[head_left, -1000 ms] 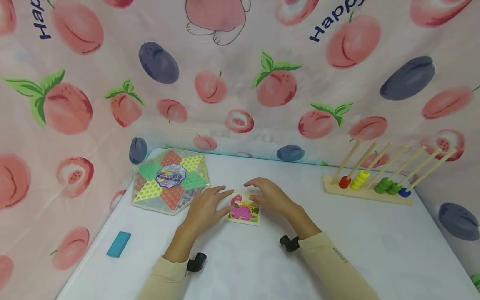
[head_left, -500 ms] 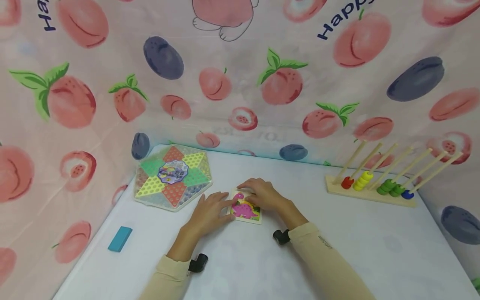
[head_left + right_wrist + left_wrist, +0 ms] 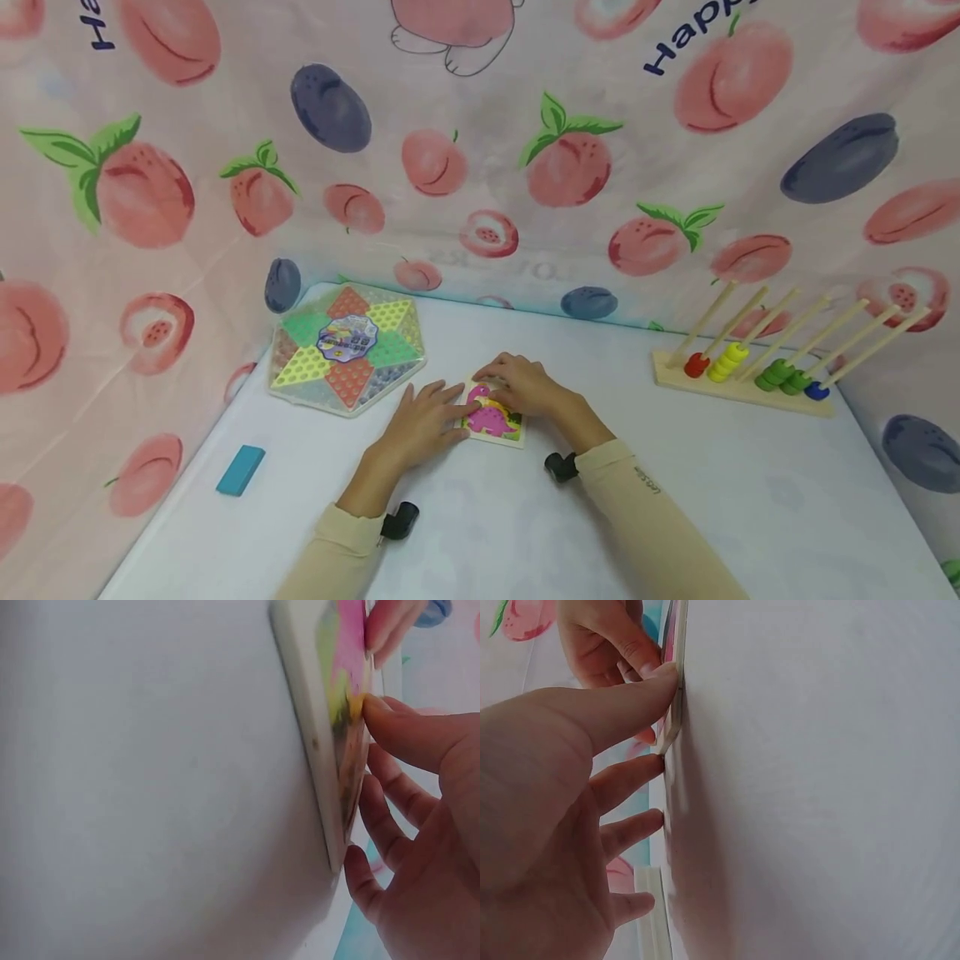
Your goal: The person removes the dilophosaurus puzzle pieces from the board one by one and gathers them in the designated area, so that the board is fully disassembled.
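Right hand (image 3: 528,385) drawn in over the dinosaur picture board (image 3: 491,421)

Compared with a second ago, we see the right hand shifted leftward and lower, its fingers now at the board's far right corner; the left hand (image 3: 420,425) has its index finger on the picture.

We find the board lying flat near the middle of the white bench (image 3: 787,533), between the two hands. On the left hand, the fingers are spread apart, with the thumb at the board's edge. On the right, the fingers are bent along the far side and the thumb touches the picture's face; whether they pinch or merely rest, we cannot tell.

Beyond the left hand we have a six-sided game box (image 3: 347,337) with a red, yellow and green star, and nearer the bench's left edge a blue block (image 3: 241,471). Far right stands a wooden peg rack (image 3: 738,390) carrying red, yellow, green and blue beads. Behind everything hangs a fruit-printed cloth (image 3: 487,100). Both arms wear beige sleeves (image 3: 645,517).
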Demonstrator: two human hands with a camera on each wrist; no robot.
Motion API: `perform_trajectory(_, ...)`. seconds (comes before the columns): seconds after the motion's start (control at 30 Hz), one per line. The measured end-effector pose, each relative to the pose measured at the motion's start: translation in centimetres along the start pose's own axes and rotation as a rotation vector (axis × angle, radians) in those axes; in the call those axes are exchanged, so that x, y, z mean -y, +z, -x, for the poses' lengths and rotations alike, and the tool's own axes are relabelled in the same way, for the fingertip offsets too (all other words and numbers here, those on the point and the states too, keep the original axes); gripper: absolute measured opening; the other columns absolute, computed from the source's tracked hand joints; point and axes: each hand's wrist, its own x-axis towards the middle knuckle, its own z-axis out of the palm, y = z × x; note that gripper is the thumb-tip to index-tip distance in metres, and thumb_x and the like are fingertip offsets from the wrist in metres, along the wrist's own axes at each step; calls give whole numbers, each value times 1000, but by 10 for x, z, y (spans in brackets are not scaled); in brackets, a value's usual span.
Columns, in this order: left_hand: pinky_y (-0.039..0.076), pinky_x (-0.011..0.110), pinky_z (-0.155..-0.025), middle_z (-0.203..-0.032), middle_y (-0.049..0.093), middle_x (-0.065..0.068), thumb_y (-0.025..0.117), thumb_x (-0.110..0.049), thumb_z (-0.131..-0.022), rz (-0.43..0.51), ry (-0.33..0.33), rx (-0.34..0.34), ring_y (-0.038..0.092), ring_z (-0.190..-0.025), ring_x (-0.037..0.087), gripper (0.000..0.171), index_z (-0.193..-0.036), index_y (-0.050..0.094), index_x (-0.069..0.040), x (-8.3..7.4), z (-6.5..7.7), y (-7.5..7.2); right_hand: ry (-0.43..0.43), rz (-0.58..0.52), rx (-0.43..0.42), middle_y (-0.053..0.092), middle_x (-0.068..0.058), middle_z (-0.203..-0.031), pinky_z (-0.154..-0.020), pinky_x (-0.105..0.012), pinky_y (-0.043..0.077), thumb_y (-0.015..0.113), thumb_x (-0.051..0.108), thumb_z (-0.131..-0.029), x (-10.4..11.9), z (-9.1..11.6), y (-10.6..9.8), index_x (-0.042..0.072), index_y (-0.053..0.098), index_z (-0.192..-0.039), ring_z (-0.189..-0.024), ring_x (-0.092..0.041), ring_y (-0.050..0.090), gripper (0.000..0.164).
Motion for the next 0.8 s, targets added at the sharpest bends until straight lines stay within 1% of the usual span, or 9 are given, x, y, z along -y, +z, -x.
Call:
perform_trajectory(0.1, 26, 75, -117, -157, 52, 6, 74, -41, -92, -2, 3, 0, 41, -149, 39, 47, -138, 65, -33, -1, -1, 0, -1, -15, 22, 61, -4, -134, -101, -52, 44, 66, 26, -99, -1, -1, -3, 32, 65, -135, -129, -26, 55, 36)
perform_trajectory(0.2, 26, 75, -117, -156, 53, 7, 75, -42, -91, 2, 12, -5, 43, -148, 38, 48, -137, 66, -32, -2, -1, 0, 1, -45, 32, 62, -4, -132, -102, -54, 44, 67, 25, -99, -2, -2, -5, 30, 67, -133, -128, -25, 56, 35)
perform_trajectory(0.3, 27, 75, -117, -155, 53, 8, 75, -43, -90, 12, 34, -10, 44, -146, 37, 50, -137, 66, -32, -5, -2, 1, 32, -89, 40, 64, -3, -127, -106, -57, 41, 68, 22, -98, -4, -2, -7, 30, 69, -129, -125, -24, 57, 32)
perform_trajectory(0.37, 28, 75, -117, -155, 53, 9, 75, -44, -89, 15, 41, -9, 44, -146, 37, 51, -138, 65, -32, -7, -3, 1, 49, -107, 44, 64, -2, -123, -106, -58, 40, 68, 20, -98, -5, -2, -8, 29, 70, -127, -122, -22, 57, 30)
perform_trajectory(0.5, 28, 73, -117, -156, 51, 8, 75, -45, -89, -2, 42, -6, 43, -146, 35, 52, -139, 64, -32, -8, -3, 1, 56, -126, 54, 64, -3, -120, -105, -56, 40, 67, 20, -99, -7, -3, -9, 28, 70, -126, -116, -20, 57, 29)
perform_trajectory(0.57, 28, 73, -117, -158, 49, 8, 74, -45, -90, -2, 42, -1, 42, -147, 35, 53, -140, 63, -32, -8, -3, 2, 41, -138, 52, 64, -4, -121, -107, -54, 42, 66, 18, -99, -7, -4, -8, 25, 69, -126, -116, -21, 57, 28)
perform_trajectory(0.67, 26, 74, -118, -161, 45, 7, 73, -45, -90, 8, 37, 19, 40, -149, 36, 53, -141, 62, -33, -7, -4, 2, 23, -167, 51, 63, -7, -123, -111, -49, 46, 65, 14, -99, -7, -5, -7, 21, 68, -126, -116, -22, 58, 28)
perform_trajectory(0.73, 25, 74, -118, -163, 43, 5, 73, -45, -91, 14, 28, 35, 39, -150, 36, 53, -141, 62, -33, -7, -4, 1, 9, -184, 50, 62, -9, -122, -110, -45, 49, 65, 11, -99, -8, -6, -5, 18, 68, -126, -115, -22, 57, 28)
perform_trajectory(0.8, 25, 74, -118, -163, 43, 4, 73, -45, -91, 14, 22, 52, 38, -150, 36, 52, -140, 62, -34, -8, -5, 0, 3, -190, 49, 62, -9, -122, -111, -43, 49, 65, 10, -99, -8, -7, -5, 17, 68, -125, -114, -22, 56, 27)
